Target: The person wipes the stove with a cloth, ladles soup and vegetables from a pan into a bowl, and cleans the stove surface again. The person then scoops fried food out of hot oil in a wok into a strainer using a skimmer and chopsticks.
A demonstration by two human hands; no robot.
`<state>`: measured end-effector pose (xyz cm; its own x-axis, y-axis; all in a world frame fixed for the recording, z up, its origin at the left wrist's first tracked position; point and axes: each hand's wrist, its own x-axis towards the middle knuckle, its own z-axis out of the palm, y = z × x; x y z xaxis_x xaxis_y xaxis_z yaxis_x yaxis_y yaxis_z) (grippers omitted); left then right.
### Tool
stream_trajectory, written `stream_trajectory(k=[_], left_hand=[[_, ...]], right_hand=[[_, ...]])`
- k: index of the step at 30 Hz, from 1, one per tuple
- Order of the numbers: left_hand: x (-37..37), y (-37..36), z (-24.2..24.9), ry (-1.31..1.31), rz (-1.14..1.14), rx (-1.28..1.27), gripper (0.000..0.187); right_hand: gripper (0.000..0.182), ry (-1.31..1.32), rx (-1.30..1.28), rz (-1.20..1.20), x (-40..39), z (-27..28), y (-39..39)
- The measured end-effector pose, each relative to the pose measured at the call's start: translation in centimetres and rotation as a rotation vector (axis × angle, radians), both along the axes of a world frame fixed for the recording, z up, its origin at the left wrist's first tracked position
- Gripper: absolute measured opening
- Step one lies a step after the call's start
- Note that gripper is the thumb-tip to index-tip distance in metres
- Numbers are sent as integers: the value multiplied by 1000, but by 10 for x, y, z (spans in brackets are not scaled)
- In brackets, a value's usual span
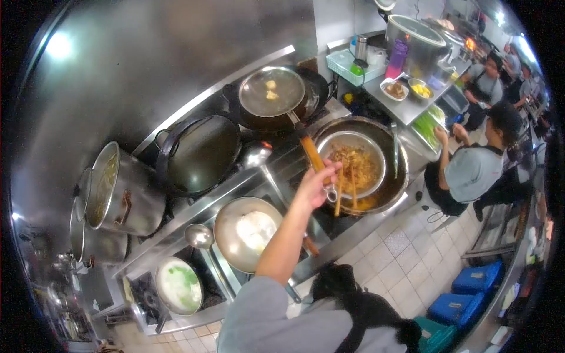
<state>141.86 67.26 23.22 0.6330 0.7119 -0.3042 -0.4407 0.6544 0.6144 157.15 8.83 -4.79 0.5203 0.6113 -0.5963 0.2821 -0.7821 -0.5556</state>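
Wooden-handled strainer [253, 97] extends from the left hand [313, 187] over a wok [318, 89]

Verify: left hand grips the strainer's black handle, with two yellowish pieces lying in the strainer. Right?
Colour is wrong: the head view shows the handle is brown. The left hand does grip it, and two yellowish pieces do lie in the strainer.
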Motion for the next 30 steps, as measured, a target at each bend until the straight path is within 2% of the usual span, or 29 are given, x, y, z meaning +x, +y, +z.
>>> stream_trajectory(k=[8, 11, 12, 13, 15, 16, 17, 19, 23, 26, 28, 30], left_hand=[[-3, 11, 7, -56, -51, 42, 29], [5, 16, 25, -30, -54, 86, 31], [3, 8, 45, 25, -30, 74, 51], [-1, 1, 56, 26, -18, 76, 51], [-10, -16, 72, 94, -136, -44, 66], [-16, -31, 78, 258, -184, -38, 72], [-27, -46, 76, 261, -172, -39, 72], [-58, -82, 71, 422, -489, 234, 76], [-129, -175, 75, 210, -640, 300, 87], [-178, -260, 61, 89, -688, 298, 89], [-209, -324, 42, 128, -668, 185, 91], [-244, -396, 9, 196, -556, 47, 90]], right_hand=[[28, 5, -4, 63, 7, -3, 3], [28, 6, 8, 95, 12, -7, 1], [28, 5, 12, 108, 13, -5, 1], [28, 9, 17, 119, 12, -5, 3], [28, -1, 39, 152, 17, -4, 3], [28, 0, 45, 169, 17, -5, -1], [28, 1, 48, 177, 20, -4, -8], [28, 2, 68, 214, 18, -13, -11], [28, -13, 124, 320, 22, -25, -30], [28, -34, 185, 421, 28, -38, -54], [28, -56, 238, 489, 34, -49, -75], [28, -83, 319, 564, 44, -62, -99]])
